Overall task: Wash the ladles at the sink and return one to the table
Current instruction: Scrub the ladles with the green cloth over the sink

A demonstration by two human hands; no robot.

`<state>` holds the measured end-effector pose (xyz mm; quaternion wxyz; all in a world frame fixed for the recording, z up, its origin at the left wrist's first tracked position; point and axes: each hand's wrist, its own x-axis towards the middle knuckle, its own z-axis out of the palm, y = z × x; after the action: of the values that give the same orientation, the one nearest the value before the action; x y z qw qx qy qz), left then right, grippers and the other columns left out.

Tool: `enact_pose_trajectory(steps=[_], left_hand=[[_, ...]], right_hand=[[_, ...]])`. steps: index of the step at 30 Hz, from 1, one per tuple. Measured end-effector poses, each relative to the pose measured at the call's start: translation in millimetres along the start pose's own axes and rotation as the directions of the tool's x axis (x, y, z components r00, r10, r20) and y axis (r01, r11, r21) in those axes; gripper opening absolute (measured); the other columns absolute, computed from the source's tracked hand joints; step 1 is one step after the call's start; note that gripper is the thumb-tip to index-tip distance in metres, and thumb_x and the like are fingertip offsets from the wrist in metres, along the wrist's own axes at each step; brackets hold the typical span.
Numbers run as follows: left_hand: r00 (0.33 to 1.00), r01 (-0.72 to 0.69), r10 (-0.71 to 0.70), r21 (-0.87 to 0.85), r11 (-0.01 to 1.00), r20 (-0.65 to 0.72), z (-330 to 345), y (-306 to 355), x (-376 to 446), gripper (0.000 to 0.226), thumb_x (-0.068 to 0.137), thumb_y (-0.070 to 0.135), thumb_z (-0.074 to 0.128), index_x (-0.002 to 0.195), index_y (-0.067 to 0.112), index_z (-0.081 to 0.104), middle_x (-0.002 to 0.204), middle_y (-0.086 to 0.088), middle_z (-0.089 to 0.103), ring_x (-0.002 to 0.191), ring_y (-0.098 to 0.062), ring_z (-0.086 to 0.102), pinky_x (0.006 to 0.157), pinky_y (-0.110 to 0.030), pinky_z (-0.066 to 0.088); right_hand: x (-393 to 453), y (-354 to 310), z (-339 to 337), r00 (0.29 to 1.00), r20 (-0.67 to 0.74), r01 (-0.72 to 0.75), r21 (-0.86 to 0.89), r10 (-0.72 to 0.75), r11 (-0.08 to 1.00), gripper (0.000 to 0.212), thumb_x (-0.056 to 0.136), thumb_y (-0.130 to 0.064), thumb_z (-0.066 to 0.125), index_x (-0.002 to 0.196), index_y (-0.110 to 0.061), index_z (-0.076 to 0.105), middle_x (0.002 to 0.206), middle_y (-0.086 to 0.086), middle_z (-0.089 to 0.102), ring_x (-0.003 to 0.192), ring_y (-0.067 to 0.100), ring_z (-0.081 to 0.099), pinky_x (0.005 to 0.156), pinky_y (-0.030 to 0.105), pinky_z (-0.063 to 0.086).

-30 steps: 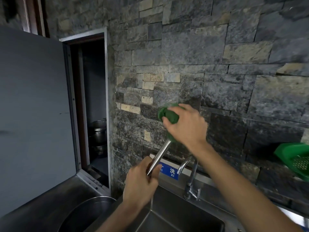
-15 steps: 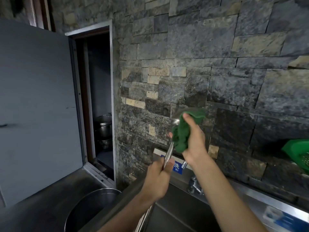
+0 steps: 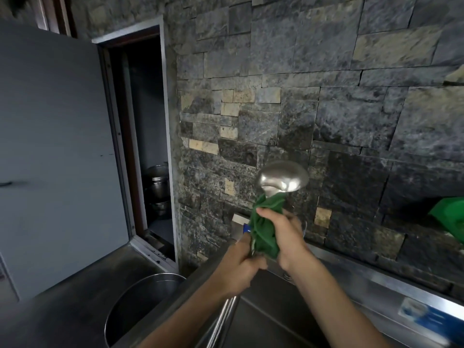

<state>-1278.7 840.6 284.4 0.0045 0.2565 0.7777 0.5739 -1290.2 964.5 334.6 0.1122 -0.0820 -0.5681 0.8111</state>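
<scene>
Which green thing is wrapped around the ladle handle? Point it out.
The green cloth gripped in the right hand, bunched just below the ladle bowl. The other green thing, at the right edge by the wall, is untouched.

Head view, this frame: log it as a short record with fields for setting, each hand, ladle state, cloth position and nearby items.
setting: steel sink below a dark stone wall
left hand: gripping the ladle handle over the sink
right hand: holding the green cloth wrapped around the handle
ladle: upright, bowl at top, uncovered
cloth position: on the handle just under the bowl
nearby: large steel pot left of the sink; green basket at far right; stacked pots inside the open doorway
</scene>
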Motion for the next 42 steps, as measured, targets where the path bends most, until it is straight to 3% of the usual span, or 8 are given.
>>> enact_pose_trajectory(steps=[3, 8, 12, 22, 28, 33, 36, 42], left_hand=[[0.993, 0.117, -0.117, 0.004, 0.993, 0.013, 7.0, -13.9, -9.2, 0.022, 0.092, 0.026, 0.057, 0.101, 0.008, 0.051, 0.065, 0.000, 0.055, 0.047, -0.009, 0.050, 0.048, -0.029, 0.044], [0.938, 0.297, -0.171, 0.443, 0.846, -0.303, 6.9, -55.0, -24.4, 0.057, 0.074, 0.080, 0.039, 0.078, 0.026, 0.057, 0.070, 0.003, 0.066, 0.068, -0.016, 0.066, 0.068, -0.032, 0.055], [0.901, 0.385, -0.246, 0.401, 0.831, -0.357, 13.3, -59.8, -15.0, 0.031, 0.078, 0.048, 0.053, 0.072, 0.018, 0.053, 0.070, 0.000, 0.065, 0.066, -0.019, 0.064, 0.062, -0.029, 0.051], [0.998, 0.056, -0.058, 0.067, 0.996, 0.038, 13.0, -30.6, 36.4, 0.016, 0.079, 0.022, 0.074, 0.082, 0.007, 0.070, 0.073, -0.004, 0.072, 0.065, -0.009, 0.063, 0.058, -0.034, 0.051], [0.954, 0.207, -0.093, 0.398, 0.894, -0.286, 34.8, -57.1, 45.3, 0.031, 0.080, 0.046, 0.064, 0.076, 0.016, 0.063, 0.078, -0.005, 0.071, 0.084, -0.029, 0.069, 0.073, -0.035, 0.054], [0.931, 0.283, -0.187, 0.296, 0.912, -0.315, 45.8, -73.7, 55.4, 0.039, 0.075, 0.042, 0.064, 0.053, 0.017, 0.043, 0.053, 0.001, 0.052, 0.067, -0.028, 0.063, 0.062, -0.032, 0.048], [0.989, 0.070, -0.089, -0.152, 0.986, -0.117, 43.4, -70.6, 51.5, 0.037, 0.076, 0.032, 0.063, 0.050, 0.015, 0.044, 0.042, 0.004, 0.039, 0.039, -0.014, 0.041, 0.048, -0.025, 0.033], [0.975, 0.224, -0.191, -0.529, 0.818, 0.118, 37.0, -57.2, 80.1, 0.093, 0.069, 0.091, 0.024, 0.079, 0.011, 0.071, 0.060, -0.021, 0.059, 0.044, -0.025, 0.054, 0.041, -0.024, 0.045]], right_hand=[[13.3, -12.9, -5.6, 0.996, -0.077, 0.043, 0.064, -0.038, 0.997, 0.011, 0.086, -0.012, 0.077, 0.097, -0.013, 0.073, 0.095, 0.011, 0.077, 0.086, 0.029, 0.072, 0.071, 0.039, 0.059], [33.1, -42.6, -17.0, 0.971, -0.203, 0.162, 0.173, -0.126, 0.972, 0.010, 0.087, -0.010, 0.075, 0.090, -0.015, 0.067, 0.097, 0.012, 0.073, 0.084, 0.027, 0.071, 0.075, 0.041, 0.061], [25.1, -35.5, -16.5, 0.970, -0.183, 0.197, 0.195, -0.162, 0.961, 0.009, 0.087, -0.009, 0.073, 0.086, -0.015, 0.066, 0.080, 0.004, 0.068, 0.075, 0.020, 0.066, 0.067, 0.036, 0.057], [-3.9, 19.2, -13.5, 0.985, -0.084, 0.148, -0.021, -0.150, 0.989, 0.011, 0.086, -0.004, 0.074, 0.089, -0.012, 0.068, 0.069, -0.002, 0.073, 0.068, 0.014, 0.071, 0.066, 0.031, 0.059], [34.0, -15.5, -27.3, 0.948, -0.188, 0.243, -0.102, -0.258, 0.965, 0.011, 0.089, -0.003, 0.071, 0.085, -0.011, 0.064, 0.066, -0.002, 0.066, 0.065, 0.014, 0.065, 0.060, 0.030, 0.054], [51.2, -11.7, -32.9, 0.921, -0.242, 0.272, -0.160, -0.305, 0.949, 0.012, 0.089, -0.003, 0.070, 0.084, -0.012, 0.063, 0.072, 0.002, 0.066, 0.069, 0.016, 0.065, 0.066, 0.034, 0.055], [56.3, -6.7, -35.9, 0.902, -0.207, 0.325, -0.249, -0.378, 0.913, 0.011, 0.090, -0.005, 0.070, 0.097, -0.007, 0.064, 0.076, -0.001, 0.068, 0.070, 0.010, 0.067, 0.065, 0.028, 0.057], [47.1, 35.0, -32.9, 0.955, 0.005, 0.282, -0.329, -0.296, 0.901, 0.027, 0.085, 0.000, 0.077, 0.103, -0.013, 0.063, 0.088, 0.000, 0.077, 0.083, 0.012, 0.074, 0.075, 0.025, 0.058]])
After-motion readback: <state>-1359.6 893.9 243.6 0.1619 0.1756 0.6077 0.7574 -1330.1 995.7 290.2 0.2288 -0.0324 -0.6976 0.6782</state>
